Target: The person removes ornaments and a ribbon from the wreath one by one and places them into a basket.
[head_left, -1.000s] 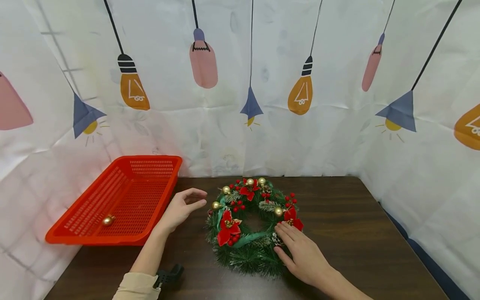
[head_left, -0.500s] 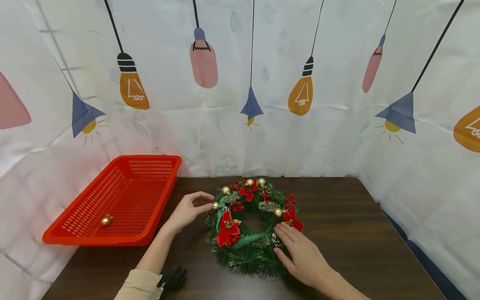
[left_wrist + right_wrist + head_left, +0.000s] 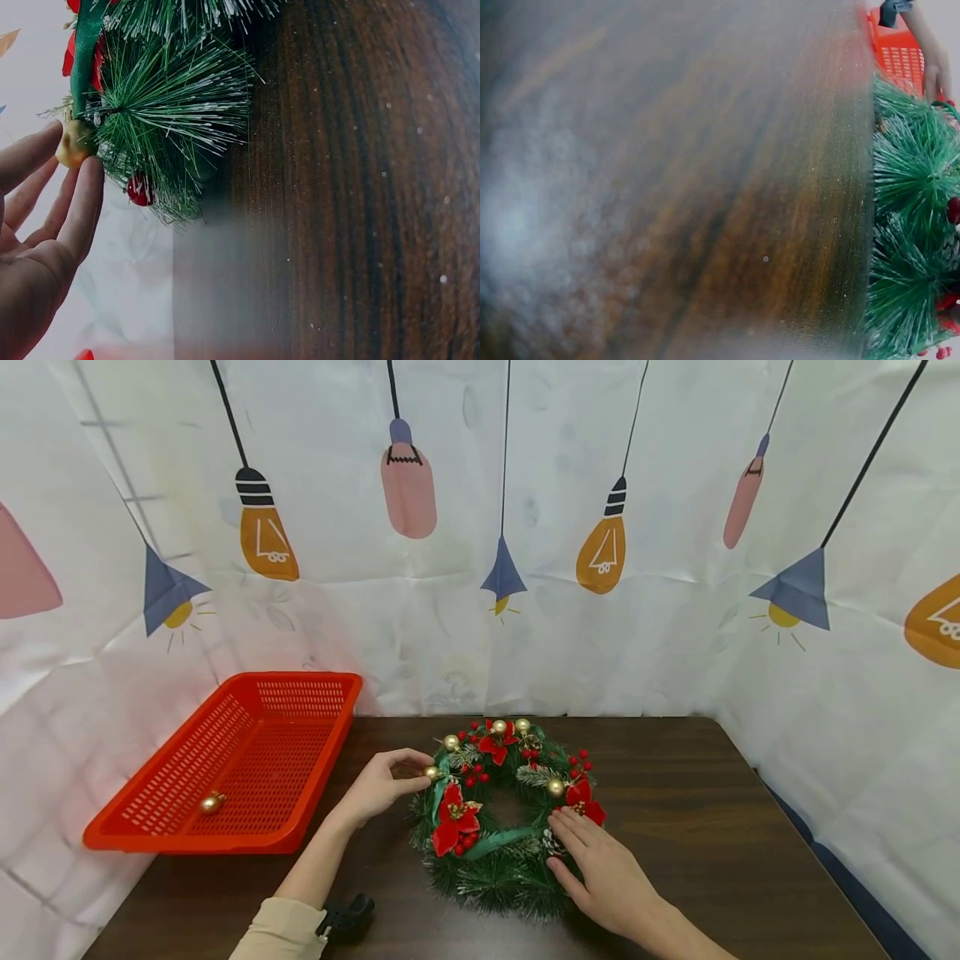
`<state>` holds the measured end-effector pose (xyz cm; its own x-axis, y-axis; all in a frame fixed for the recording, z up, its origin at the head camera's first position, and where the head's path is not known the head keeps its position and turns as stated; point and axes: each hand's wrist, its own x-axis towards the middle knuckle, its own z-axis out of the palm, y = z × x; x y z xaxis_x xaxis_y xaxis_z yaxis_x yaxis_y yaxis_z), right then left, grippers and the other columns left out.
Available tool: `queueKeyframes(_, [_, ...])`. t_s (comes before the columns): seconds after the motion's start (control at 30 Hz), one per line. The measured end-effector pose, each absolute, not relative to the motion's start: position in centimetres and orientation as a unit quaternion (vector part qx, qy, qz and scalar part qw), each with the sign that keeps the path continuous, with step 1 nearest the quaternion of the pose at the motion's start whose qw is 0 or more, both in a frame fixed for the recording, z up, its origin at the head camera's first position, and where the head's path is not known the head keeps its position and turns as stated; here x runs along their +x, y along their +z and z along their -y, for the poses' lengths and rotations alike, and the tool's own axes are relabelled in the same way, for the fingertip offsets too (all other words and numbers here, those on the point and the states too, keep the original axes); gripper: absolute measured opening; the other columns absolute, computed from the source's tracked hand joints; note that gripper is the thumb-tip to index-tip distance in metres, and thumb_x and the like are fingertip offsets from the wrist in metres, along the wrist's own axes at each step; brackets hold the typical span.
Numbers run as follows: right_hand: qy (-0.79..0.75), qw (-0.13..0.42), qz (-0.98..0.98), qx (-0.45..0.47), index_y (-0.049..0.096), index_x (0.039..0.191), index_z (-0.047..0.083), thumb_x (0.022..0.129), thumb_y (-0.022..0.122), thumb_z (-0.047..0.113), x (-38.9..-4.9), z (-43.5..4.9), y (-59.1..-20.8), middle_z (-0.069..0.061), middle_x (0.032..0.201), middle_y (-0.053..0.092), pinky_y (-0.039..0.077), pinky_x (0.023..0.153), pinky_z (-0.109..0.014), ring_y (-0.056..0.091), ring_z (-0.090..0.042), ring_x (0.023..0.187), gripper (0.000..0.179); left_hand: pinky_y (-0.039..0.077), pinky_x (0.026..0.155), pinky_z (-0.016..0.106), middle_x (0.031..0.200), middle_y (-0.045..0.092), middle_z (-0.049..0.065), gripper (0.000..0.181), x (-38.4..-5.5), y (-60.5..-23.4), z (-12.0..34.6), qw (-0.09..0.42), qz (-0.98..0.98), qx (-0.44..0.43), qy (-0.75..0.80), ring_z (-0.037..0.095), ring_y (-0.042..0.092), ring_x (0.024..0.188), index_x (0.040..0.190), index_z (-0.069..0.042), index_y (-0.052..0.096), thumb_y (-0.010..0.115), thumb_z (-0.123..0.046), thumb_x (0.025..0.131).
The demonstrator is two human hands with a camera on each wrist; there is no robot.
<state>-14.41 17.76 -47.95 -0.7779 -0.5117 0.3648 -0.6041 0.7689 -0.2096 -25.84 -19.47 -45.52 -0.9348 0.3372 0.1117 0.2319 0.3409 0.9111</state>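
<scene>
A green Christmas wreath point(image 3: 491, 881) with red flowers, berries, pinecones, a green ribbon and gold balls lies on the dark wooden table. At its left side my left hand point(image 3: 382, 787) pinches a small gold ball ornament point(image 3: 432, 772) between thumb and fingertips. The left wrist view shows that gold ball point(image 3: 75, 144) against the ribbon and green needles, with the left hand point(image 3: 45, 225) around it. My right hand point(image 3: 603, 868) rests with fairly straight fingers on the wreath's lower right, beside a pinecone point(image 3: 552, 841). The right wrist view catches mostly tabletop and the wreath's needles point(image 3: 911, 172).
A red plastic basket point(image 3: 330, 752) stands on the left, with one loose gold ball point(image 3: 212, 802) inside it. Bare brown tabletop point(image 3: 675, 793) stretches to the right of the wreath. Behind hangs a white curtain point(image 3: 450, 635) printed with lamps.
My left hand has moved right from beside the wreath to the gold ball on its left edge and now pinches it. The right hand has stayed in place.
</scene>
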Motion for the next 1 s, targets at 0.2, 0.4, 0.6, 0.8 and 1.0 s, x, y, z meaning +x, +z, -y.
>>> queueKeyframes(0.2, [0.160, 0.145, 0.929, 0.301, 0.056, 0.147, 0.004, 0.104, 0.062, 0.039, -14.38, -17.73, -47.98, -0.011, 0.150, 0.054, 0.040, 0.112, -0.046, 0.045, -0.026, 0.142, 0.056, 0.057, 0.085, 0.037, 0.115, 0.070, 0.009, 0.027, -25.89, -45.51, 19.48, 0.048, -0.817, 0.182, 0.545, 0.027, 0.066, 0.103, 0.121, -0.007, 0.072, 0.076, -0.009, 0.094])
queueKeyframes(0.4, [0.161, 0.148, 0.928, 0.302, 0.057, 0.146, 0.003, 0.104, 0.062, 0.039, -14.35, -17.66, -47.99, -0.011, 0.150, 0.054, 0.040, 0.111, -0.046, 0.046, -0.026, 0.142, 0.056, 0.057, 0.084, 0.035, 0.116, 0.069, 0.014, 0.027, -25.88, -45.58, 19.54, 0.041, -0.815, 0.190, 0.546, 0.030, 0.066, 0.103, 0.121, -0.002, 0.071, 0.074, -0.009, 0.096])
queueKeyframes(0.6, [0.159, 0.162, 0.925, 0.304, 0.058, 0.145, 0.002, 0.103, 0.063, 0.038, -14.34, -17.68, -48.08, -0.012, 0.147, 0.056, 0.041, 0.110, -0.047, 0.047, -0.028, 0.140, 0.055, 0.057, 0.081, 0.034, 0.112, 0.070, 0.012, 0.027, -25.99, -45.42, 19.43, 0.037, -0.818, 0.190, 0.542, 0.030, 0.066, 0.100, 0.121, -0.003, 0.072, 0.076, -0.010, 0.095])
queueKeyframes(0.8, [0.158, 0.166, 0.924, 0.305, 0.058, 0.144, 0.002, 0.103, 0.064, 0.038, -14.41, -17.70, -48.16, -0.012, 0.147, 0.056, 0.041, 0.110, -0.047, 0.048, -0.028, 0.140, 0.055, 0.057, 0.081, 0.033, 0.113, 0.070, 0.012, 0.029, -25.87, -45.15, 19.26, 0.040, -0.818, 0.200, 0.537, 0.029, 0.066, 0.100, 0.122, -0.003, 0.072, 0.076, -0.011, 0.095])
queueKeyframes(1.0, [0.161, 0.154, 0.927, 0.302, 0.057, 0.146, 0.003, 0.104, 0.062, 0.038, -14.45, -17.68, -48.13, -0.012, 0.149, 0.055, 0.040, 0.111, -0.047, 0.046, -0.028, 0.141, 0.055, 0.058, 0.083, 0.032, 0.116, 0.068, 0.014, 0.030, -25.91, -44.99, 19.07, 0.040, -0.811, 0.211, 0.545, 0.031, 0.067, 0.102, 0.122, -0.001, 0.072, 0.076, -0.009, 0.094])
